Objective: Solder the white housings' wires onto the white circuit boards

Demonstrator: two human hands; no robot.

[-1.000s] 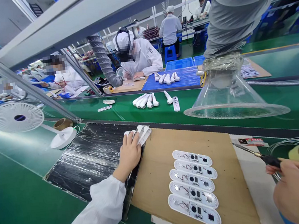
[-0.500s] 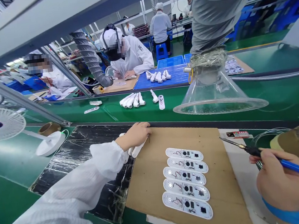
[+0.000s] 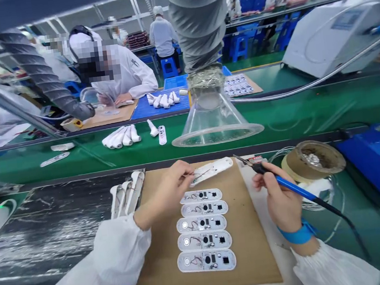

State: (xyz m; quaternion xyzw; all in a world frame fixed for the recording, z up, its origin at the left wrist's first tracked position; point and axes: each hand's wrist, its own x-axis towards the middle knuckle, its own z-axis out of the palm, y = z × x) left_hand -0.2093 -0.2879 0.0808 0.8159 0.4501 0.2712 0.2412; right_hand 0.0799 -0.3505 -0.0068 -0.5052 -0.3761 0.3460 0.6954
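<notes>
The shell's (image 3: 212,169) wires are blurred; left hand (image 3: 168,193) pinches it, right hand (image 3: 279,198) grips an iron (image 3: 283,182).

No legible text anywhere. White machine (image 3: 332,35) at bench's far right edge carries panel label, too blurred to read. Small red-black tag (image 3: 255,159) at cardboard mat's (image 3: 253,245) far right corner: print unreadable.

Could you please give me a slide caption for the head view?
Left hand holds a white shell; right hand holds a soldering iron.
</notes>
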